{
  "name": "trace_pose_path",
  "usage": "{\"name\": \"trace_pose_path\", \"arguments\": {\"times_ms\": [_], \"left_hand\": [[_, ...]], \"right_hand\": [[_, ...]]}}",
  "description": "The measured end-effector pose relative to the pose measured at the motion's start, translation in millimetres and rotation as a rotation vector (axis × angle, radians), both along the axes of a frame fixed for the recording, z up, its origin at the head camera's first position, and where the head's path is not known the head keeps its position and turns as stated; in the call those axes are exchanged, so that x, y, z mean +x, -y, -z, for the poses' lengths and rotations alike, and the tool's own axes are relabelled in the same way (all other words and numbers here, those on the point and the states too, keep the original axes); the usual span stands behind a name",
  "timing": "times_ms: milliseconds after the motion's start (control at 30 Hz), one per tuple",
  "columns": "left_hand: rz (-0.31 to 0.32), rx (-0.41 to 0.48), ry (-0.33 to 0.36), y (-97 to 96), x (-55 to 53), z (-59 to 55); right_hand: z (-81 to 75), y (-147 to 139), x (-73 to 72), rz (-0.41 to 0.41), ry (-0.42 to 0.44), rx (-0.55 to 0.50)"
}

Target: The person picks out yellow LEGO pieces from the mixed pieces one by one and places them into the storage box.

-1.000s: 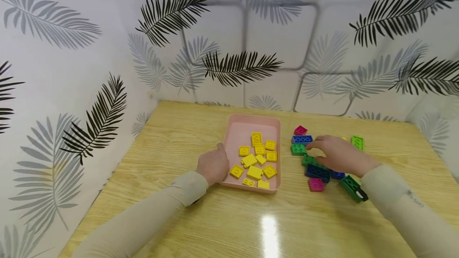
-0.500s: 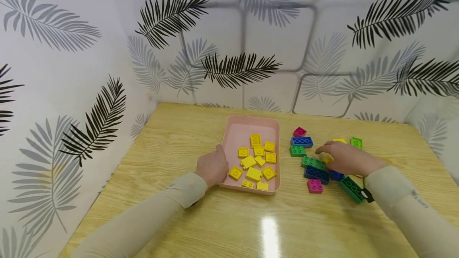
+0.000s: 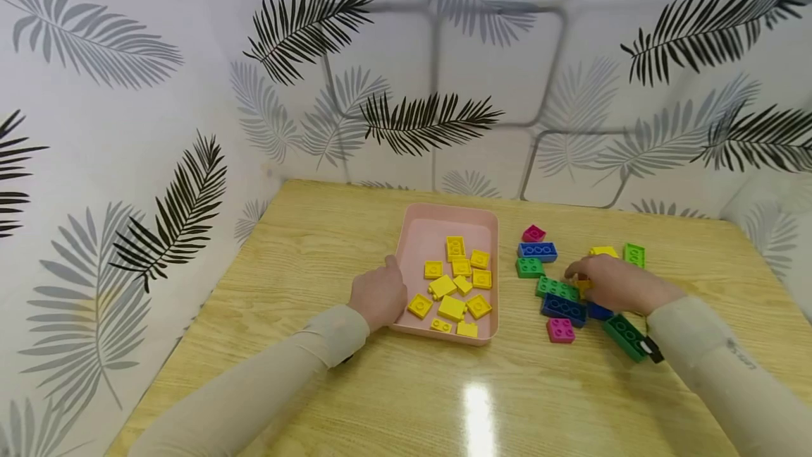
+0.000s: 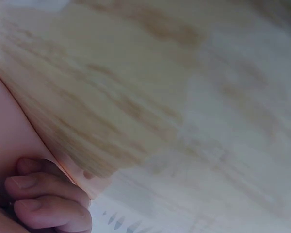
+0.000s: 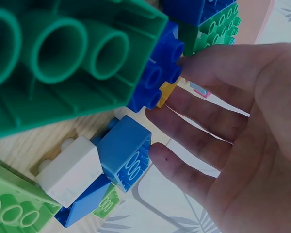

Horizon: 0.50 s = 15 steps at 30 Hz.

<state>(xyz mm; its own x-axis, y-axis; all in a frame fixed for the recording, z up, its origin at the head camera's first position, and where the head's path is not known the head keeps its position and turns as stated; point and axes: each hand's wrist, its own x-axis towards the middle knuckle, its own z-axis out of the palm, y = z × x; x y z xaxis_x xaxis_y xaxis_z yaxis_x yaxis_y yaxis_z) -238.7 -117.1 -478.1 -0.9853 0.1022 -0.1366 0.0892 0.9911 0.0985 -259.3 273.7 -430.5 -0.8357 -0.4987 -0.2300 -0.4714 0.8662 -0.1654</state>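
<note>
My left hand (image 3: 378, 295) grips the left side of a pink tray (image 3: 450, 212). In the left wrist view its curled fingers (image 4: 48, 196) lie against the tray's pink wall (image 4: 12, 121). Several yellow bricks (image 3: 452, 307) lie loose in the tray. To the right, my right hand (image 3: 618, 285) is low over a cluster of toy bricks, its thumb and fingers pinching a yellow-orange brick (image 3: 583, 288). The right wrist view shows only a small part of that brick (image 5: 166, 93), next to a studded blue brick (image 5: 157, 73).
Around the right hand lie a green brick (image 3: 557, 289), a dark blue brick (image 3: 564, 309), a pink brick (image 3: 561, 330) and a dark green brick (image 3: 624, 337). Behind it are a yellow brick (image 3: 604, 251) and a lime brick (image 3: 634, 254). A patterned wall (image 3: 406, 55) borders the table.
My right hand has moved slightly right and down among the bricks, and its thumb and fingers have closed in on the yellow-orange brick. The left hand and tray stay in place.
</note>
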Motion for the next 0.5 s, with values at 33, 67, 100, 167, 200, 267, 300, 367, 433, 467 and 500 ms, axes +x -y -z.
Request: {"name": "trace_pose_path", "arguments": {"times_ms": [33,67,100,167,200,267,300,367,433,467,500], "left_hand": [[-0.003,0.006,0.005,-0.1,-0.2,-0.3],[-0.005,0.007,0.01,-0.2,-0.4,-0.5],[-0.007,0.009,0.012,-0.3,-0.5,-0.8],[-0.011,0.013,0.015,-0.5,-0.6,-1.4],[-0.012,0.012,0.014,-0.6,-0.6,-1.7],[-0.013,0.011,0.009,-0.8,-0.7,-2.2],[-0.013,0.011,0.007,-1.0,-0.8,-2.5],[-0.014,0.008,0.007,-1.2,-0.7,-2.6],[-0.019,0.012,0.009,-1.4,-0.4,-2.2],[-0.022,0.014,0.011,-1.5,-0.3,-1.9],[-0.027,0.017,0.013,-1.8,-0.1,-1.6]], "right_hand": [[0.7,-0.3,-0.1,0.004,-0.001,0.001],[1.3,-0.5,-0.5,0.009,0.0,0.002],[1.8,-0.8,-0.8,0.011,0.0,0.002],[2.1,-1.1,-1.2,0.018,0.0,-0.003],[2.0,-1.3,-1.4,0.019,0.0,-0.006],[1.6,-1.9,-1.7,0.023,0.004,-0.01],[1.2,-1.9,-1.6,0.026,0.009,-0.011],[1.1,-2.0,-1.7,0.033,0.021,-0.01],[1.5,-1.9,-1.8,0.032,0.026,-0.003],[2.0,-1.5,-1.9,0.032,0.027,0.003],[2.5,-1.5,-2.0,0.028,0.023,0.009]]}}
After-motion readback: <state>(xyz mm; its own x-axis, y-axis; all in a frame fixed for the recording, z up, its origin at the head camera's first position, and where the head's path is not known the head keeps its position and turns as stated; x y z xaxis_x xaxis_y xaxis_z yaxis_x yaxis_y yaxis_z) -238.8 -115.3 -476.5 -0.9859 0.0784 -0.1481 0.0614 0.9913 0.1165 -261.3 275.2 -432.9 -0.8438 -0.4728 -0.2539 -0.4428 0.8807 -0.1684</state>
